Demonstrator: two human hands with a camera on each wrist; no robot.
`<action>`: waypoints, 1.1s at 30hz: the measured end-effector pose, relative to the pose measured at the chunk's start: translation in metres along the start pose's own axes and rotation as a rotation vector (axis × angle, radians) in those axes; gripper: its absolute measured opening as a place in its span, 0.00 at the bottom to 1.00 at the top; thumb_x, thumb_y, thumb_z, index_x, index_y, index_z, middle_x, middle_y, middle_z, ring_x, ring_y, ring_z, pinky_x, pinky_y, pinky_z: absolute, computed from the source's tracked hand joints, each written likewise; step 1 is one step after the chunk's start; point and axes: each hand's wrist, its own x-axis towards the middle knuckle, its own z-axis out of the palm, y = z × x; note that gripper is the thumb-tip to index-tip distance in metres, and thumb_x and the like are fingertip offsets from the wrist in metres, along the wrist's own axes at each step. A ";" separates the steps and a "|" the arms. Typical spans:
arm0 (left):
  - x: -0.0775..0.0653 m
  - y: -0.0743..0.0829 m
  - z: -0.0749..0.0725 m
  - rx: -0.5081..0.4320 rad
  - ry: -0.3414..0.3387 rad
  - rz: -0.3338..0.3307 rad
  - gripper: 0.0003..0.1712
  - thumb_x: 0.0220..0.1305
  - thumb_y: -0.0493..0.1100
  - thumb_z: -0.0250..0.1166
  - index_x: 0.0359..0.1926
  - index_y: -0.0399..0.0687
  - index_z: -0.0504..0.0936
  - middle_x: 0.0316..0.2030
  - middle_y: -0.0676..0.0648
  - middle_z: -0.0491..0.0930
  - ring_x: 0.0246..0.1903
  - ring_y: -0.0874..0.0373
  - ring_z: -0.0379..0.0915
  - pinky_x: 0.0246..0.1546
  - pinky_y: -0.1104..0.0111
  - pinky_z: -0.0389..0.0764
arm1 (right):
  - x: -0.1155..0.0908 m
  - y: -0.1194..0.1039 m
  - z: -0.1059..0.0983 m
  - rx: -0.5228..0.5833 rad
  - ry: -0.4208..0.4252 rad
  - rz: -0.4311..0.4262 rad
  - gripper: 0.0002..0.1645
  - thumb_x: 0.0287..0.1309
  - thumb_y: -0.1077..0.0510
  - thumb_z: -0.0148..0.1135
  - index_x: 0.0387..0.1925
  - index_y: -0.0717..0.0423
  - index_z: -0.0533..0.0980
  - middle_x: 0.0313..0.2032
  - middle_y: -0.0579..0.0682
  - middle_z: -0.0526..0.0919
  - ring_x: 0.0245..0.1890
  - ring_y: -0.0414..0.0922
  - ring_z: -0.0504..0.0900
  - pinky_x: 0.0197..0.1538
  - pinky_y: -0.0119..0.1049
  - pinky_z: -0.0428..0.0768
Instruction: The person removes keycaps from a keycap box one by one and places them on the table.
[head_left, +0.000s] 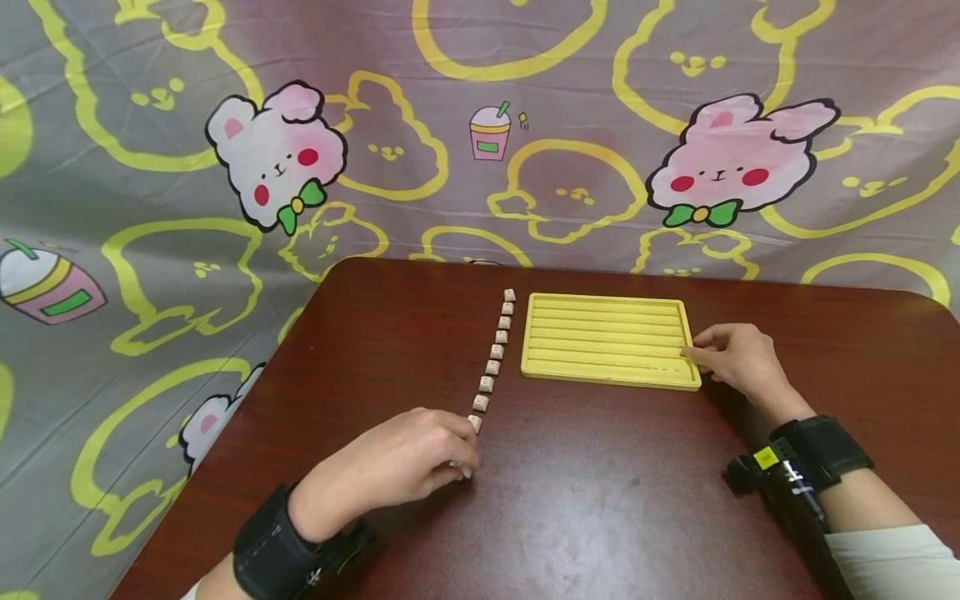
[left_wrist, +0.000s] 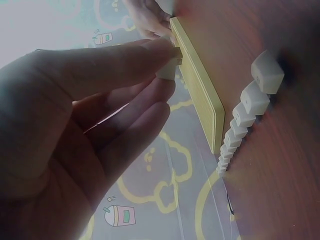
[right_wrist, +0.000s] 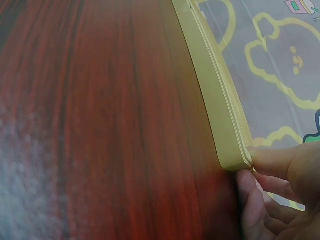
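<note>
In the left wrist view, the thumb and fingertips of my left hand (head_left: 408,454) pinch a small whitish keycap (left_wrist: 167,71), partly covered by the fingers. From the head view the held keycap is mostly hidden. Beyond this hand, several cream keycaps (head_left: 497,352) stand in a slanting line on the table. To their right lies a yellow ridged tray (head_left: 600,383) with long parallel grooves. My right hand (head_left: 738,362) grips the tray's right edge near its front corner, thumb on the rim and the other fingers against the side and below.
Dark reddish-brown wood makes up the table (head_left: 570,500). A grey cloth (head_left: 450,192) printed with cartoon animals hangs behind the table and along its left side. Black straps (head_left: 821,450) with small cameras circle both wrists.
</note>
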 end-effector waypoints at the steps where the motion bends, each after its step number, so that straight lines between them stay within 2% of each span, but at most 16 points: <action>1: -0.001 0.000 0.000 0.001 -0.002 -0.002 0.05 0.56 0.37 0.73 0.30 0.54 0.87 0.29 0.59 0.80 0.30 0.69 0.76 0.34 0.77 0.80 | 0.000 0.000 0.000 -0.001 0.001 0.000 0.22 0.60 0.50 0.68 0.46 0.65 0.80 0.34 0.60 0.87 0.28 0.42 0.84 0.28 0.31 0.82; 7: -0.004 0.002 0.001 0.007 0.009 0.004 0.05 0.56 0.37 0.73 0.29 0.54 0.87 0.28 0.58 0.80 0.29 0.68 0.76 0.33 0.77 0.79 | 0.000 0.000 0.000 0.001 0.005 -0.007 0.22 0.60 0.50 0.68 0.46 0.66 0.80 0.34 0.60 0.87 0.28 0.42 0.84 0.28 0.31 0.82; 15: -0.009 0.002 0.003 -0.019 0.002 -0.023 0.05 0.56 0.38 0.73 0.33 0.53 0.89 0.30 0.59 0.82 0.31 0.69 0.77 0.35 0.76 0.80 | 0.001 -0.001 -0.001 0.007 0.005 -0.013 0.21 0.60 0.51 0.68 0.45 0.66 0.81 0.34 0.60 0.87 0.28 0.42 0.84 0.28 0.31 0.83; 22: -0.012 0.001 0.009 -0.027 0.004 -0.011 0.06 0.54 0.37 0.74 0.27 0.54 0.87 0.26 0.59 0.78 0.27 0.68 0.75 0.32 0.77 0.77 | 0.001 0.001 -0.001 0.012 0.004 -0.012 0.22 0.59 0.50 0.69 0.45 0.65 0.81 0.34 0.60 0.87 0.28 0.42 0.85 0.28 0.31 0.82; 33: -0.013 0.000 0.015 -0.031 -0.057 -0.028 0.07 0.49 0.37 0.76 0.27 0.56 0.89 0.25 0.60 0.80 0.30 0.69 0.78 0.35 0.76 0.79 | 0.001 0.001 -0.002 0.009 -0.003 -0.021 0.22 0.60 0.50 0.68 0.45 0.65 0.81 0.34 0.60 0.88 0.28 0.42 0.85 0.28 0.31 0.82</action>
